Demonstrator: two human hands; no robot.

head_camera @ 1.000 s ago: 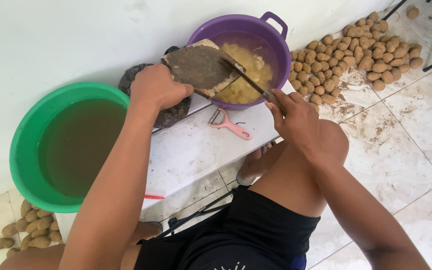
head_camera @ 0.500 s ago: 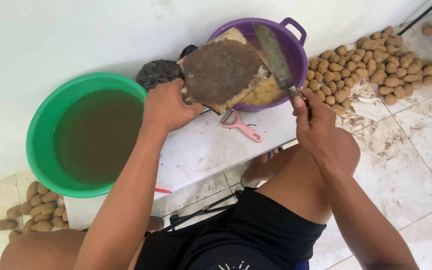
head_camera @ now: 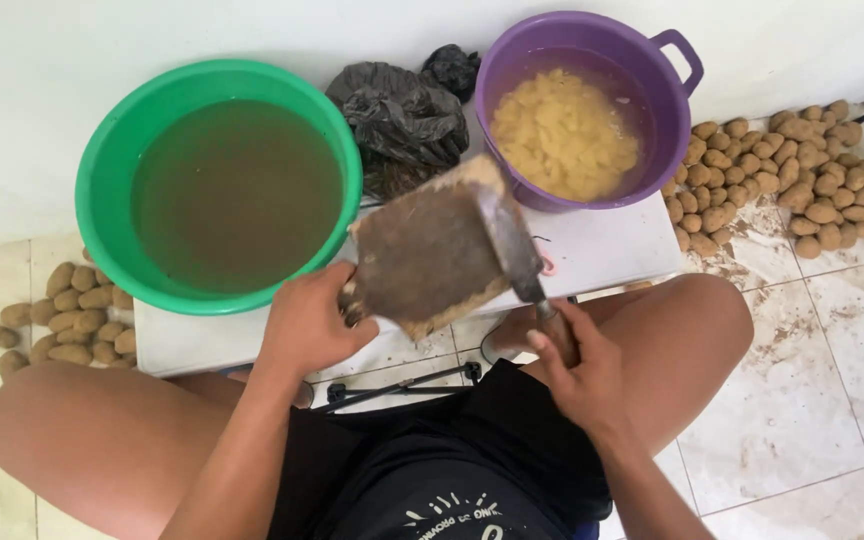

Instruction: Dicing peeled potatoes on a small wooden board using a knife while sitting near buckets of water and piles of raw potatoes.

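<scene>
- The left hand (head_camera: 307,325) grips the near corner of a worn wooden cutting board (head_camera: 432,255), fingers curled round its edge, holding it tilted above the white worktop (head_camera: 602,245).
- The right hand (head_camera: 577,370) is wrapped tight on the handle of a knife (head_camera: 512,245) — its blade lies flat along the board's right edge, a placing that suits scraping.
- Board and knife sit between the two hands, just in front of the purple basin (head_camera: 652,120) of pale cut pieces in water.
- A green basin (head_camera: 102,170) of murky water stands to the left — unpeeled potatoes (head_camera: 792,190) lie heaped on the floor.
</scene>
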